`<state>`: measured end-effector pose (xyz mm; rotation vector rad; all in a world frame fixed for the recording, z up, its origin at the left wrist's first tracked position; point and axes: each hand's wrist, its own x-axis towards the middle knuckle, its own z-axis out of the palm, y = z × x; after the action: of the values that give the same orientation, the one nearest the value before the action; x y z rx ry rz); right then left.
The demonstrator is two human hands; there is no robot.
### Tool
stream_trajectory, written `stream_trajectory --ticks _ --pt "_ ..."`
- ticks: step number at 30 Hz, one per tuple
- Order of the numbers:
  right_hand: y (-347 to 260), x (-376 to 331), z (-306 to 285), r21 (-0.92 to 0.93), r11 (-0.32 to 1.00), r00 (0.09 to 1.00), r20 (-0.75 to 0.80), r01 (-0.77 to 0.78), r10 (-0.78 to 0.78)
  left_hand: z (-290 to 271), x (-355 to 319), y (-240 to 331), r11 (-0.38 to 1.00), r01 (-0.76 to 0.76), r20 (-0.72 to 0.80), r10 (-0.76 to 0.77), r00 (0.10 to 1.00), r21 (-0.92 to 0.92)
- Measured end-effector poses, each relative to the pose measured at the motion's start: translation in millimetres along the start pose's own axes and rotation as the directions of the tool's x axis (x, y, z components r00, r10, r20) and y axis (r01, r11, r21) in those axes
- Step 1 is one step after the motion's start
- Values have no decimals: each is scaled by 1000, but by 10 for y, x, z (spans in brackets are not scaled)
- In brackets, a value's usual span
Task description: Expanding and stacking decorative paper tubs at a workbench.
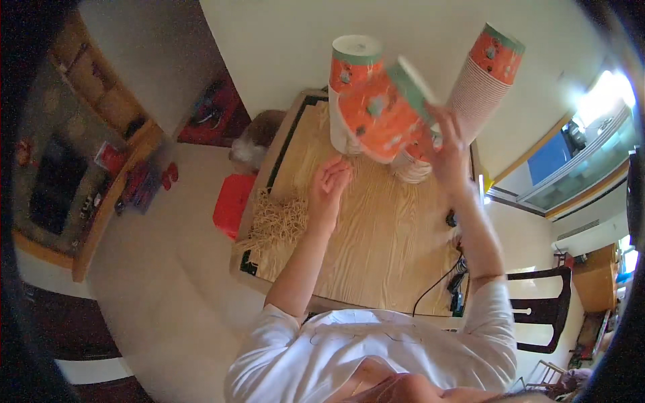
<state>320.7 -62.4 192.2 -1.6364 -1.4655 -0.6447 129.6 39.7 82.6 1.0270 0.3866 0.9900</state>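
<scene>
An orange paper cup with a green band (379,111) is tilted in the air above the far part of the table, slightly blurred. My right hand (449,148) grips it at its right side, fingers near the green end. My left hand (330,180) is to the lower left of the cup, apart from it, with fingers loosely bent and nothing in them. Behind the held cup stands a tall stack of upside-down paper cups (356,57). A second tall stack (480,84) leans at the right. A lower stack (411,169) is partly hidden by the cup and my right hand.
A heap of tan strands (279,220) lies on the left side of the wooden table (376,248). A black cable (437,281) and small dark devices sit along the right edge. There is a red box (234,201) beside the table and a dark chair (547,309) at right.
</scene>
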Motion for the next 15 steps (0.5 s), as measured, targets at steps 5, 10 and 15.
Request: stream_trajectory --ticks 5,10,15 --pt "358 1138 15 -311 876 927 51 369 -373 5 634 -141 978 -49 28 45 999 201" --pt "736 1720 448 -428 763 870 138 484 -474 -77 1391 -288 335 -469 264 506 821 817" --pt "948 1860 813 -424 747 854 161 512 -494 -136 1875 -574 111 -541 416 518 747 833"
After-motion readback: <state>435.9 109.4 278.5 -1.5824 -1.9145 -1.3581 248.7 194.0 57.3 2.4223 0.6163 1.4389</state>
